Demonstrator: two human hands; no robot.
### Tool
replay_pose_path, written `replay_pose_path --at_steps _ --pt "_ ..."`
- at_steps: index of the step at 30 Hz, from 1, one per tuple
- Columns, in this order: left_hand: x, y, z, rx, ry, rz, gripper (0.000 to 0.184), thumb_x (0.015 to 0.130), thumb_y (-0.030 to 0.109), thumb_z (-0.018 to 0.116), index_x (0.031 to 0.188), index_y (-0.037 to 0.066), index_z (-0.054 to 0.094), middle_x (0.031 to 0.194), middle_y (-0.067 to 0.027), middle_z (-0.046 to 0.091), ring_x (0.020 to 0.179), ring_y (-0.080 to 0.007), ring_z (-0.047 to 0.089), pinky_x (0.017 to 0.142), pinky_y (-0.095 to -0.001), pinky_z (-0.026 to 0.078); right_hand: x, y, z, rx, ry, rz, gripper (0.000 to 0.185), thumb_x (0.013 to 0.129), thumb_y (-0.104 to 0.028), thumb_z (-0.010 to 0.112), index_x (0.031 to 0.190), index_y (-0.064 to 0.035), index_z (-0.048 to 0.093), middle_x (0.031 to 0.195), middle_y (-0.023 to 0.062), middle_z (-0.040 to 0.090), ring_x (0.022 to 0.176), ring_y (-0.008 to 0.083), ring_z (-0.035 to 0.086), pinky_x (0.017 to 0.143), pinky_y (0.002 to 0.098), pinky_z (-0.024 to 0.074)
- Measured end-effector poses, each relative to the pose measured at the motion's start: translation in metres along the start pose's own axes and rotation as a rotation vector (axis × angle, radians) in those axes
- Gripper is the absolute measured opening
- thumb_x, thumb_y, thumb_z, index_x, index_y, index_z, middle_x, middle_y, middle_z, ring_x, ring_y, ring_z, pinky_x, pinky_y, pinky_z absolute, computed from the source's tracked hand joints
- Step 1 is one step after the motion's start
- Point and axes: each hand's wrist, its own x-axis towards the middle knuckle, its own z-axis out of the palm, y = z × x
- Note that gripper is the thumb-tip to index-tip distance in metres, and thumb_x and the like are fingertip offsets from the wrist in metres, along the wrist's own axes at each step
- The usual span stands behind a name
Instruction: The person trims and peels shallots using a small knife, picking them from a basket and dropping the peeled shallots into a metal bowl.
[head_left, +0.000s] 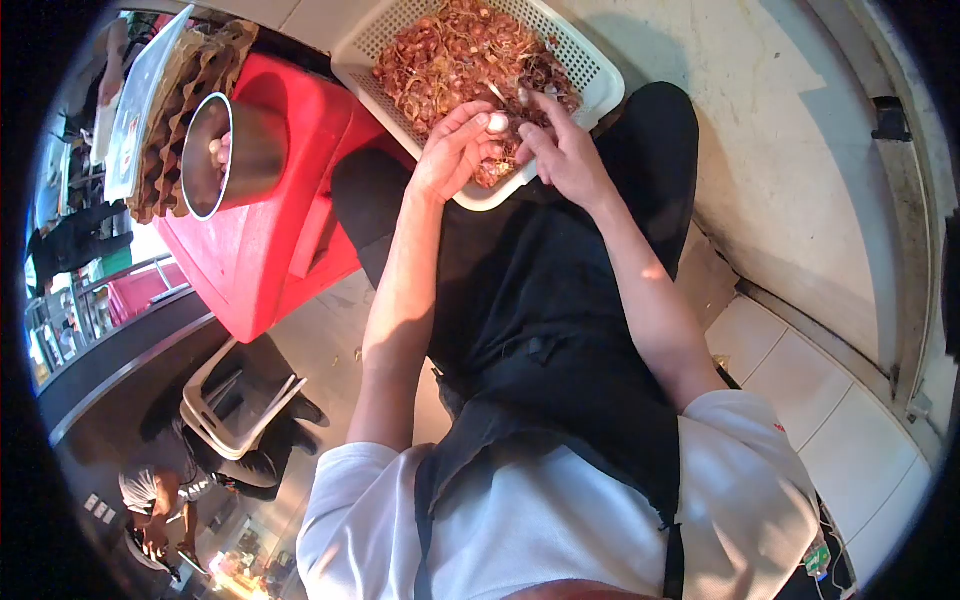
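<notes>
A small pale peeled bulb [497, 123], which looks like a shallot, is pinched between the thumb and fingertips of my left hand [455, 152]. Just to its right, my right hand [568, 150] is curled with thumb and forefinger toward the bulb. A thin pale sliver shows near those fingertips; I cannot make out whether it belongs to something held. Both hands are over the near end of a white perforated basket [606, 88], resting by my lap. Reddish-brown shallots [440, 60] with loose skins and stringy roots fill much of it.
A metal pot [250, 150] with a few peeled bulbs inside stands on a red plastic box [240, 265] at left. Beside it are stacked egg trays [165, 150]. A pale wall [800, 150] rises at right. Lower left, a person [160, 500] is near a plastic chair [215, 430].
</notes>
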Motion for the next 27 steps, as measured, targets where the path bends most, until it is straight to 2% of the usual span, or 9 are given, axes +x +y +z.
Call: replay_pose_path --at_steps 2,5,12,21,22,25,27 --pt "0.001 -0.001 0.000 0.017 0.005 0.010 0.020 0.100 0.011 0.049 0.116 0.000 0.056 0.107 -0.0116 0.067 0.093 -0.0183 0.065 0.079 -0.0312 0.055 -0.004 -0.001 0.007 -0.032 -0.022 -0.086 0.038 0.096 -0.019 0.057 0.129 -0.0030 0.050 0.074 0.0075 0.066 0.058 0.0130 0.060 0.057 0.0289 0.0496" --pt "0.000 -0.002 -0.003 0.049 0.019 0.031 0.018 0.100 0.011 0.049 0.113 0.000 0.057 0.104 -0.0110 0.067 0.091 -0.0176 0.065 0.078 -0.0304 0.054 -0.003 -0.003 0.010 -0.133 -0.075 -0.079 0.037 0.095 -0.018 0.058 0.128 -0.0023 0.050 0.075 0.0085 0.065 0.065 0.0153 0.064 0.062 0.0312 0.0509" --pt "-0.001 0.002 -0.001 0.094 0.043 0.015 0.015 0.098 0.008 0.053 0.108 0.000 0.061 0.099 -0.0091 0.068 0.087 -0.0161 0.065 0.076 -0.0291 0.054 -0.003 0.005 0.012 -0.148 0.006 -0.193 0.028 0.096 -0.014 0.057 0.121 -0.0020 0.056 0.073 0.0097 0.065 0.064 0.0163 0.064 0.061 0.0311 0.0505" --pt "-0.004 0.004 0.012 0.061 0.087 0.053 0.023 0.096 0.006 0.057 0.117 -0.001 0.060 0.106 -0.0123 0.068 0.089 -0.0166 0.066 0.073 -0.0282 0.056 0.002 0.006 0.000 -0.099 0.102 -0.063 0.029 0.097 -0.016 0.055 0.121 0.0006 0.056 0.075 0.0104 0.067 0.066 0.0162 0.067 0.062 0.0307 0.0516" --pt "-0.003 0.004 0.010 0.055 0.081 0.048 0.024 0.096 0.006 0.056 0.118 -0.002 0.060 0.107 -0.0126 0.068 0.090 -0.0172 0.066 0.074 -0.0285 0.056 0.005 0.009 0.002 -0.094 0.148 -0.087 0.036 0.099 -0.019 0.052 0.130 -0.0010 0.053 0.069 0.0023 0.063 0.048 0.0048 0.046 0.046 0.0224 0.0395" --pt "-0.001 0.002 0.007 0.052 0.083 0.039 0.025 0.096 0.005 0.056 0.119 -0.003 0.058 0.109 -0.0136 0.067 0.093 -0.0190 0.067 0.079 -0.0296 0.057 0.001 0.009 0.002 -0.062 0.151 0.003 0.034 0.097 -0.017 0.055 0.125 0.0025 0.053 0.075 0.0095 0.066 0.066 0.0146 0.066 0.062 0.0303 0.0517" --pt "-0.002 0.001 0.009 0.069 0.115 0.035 0.024 0.096 0.004 0.055 0.119 -0.004 0.058 0.109 -0.0142 0.067 0.095 -0.0204 0.067 0.083 -0.0307 0.057 -0.006 0.001 0.007 -0.043 0.104 -0.026 0.035 0.097 -0.017 0.056 0.126 0.0013 0.053 0.075 0.0090 0.066 0.065 0.0140 0.065 0.062 0.0299 0.0514"
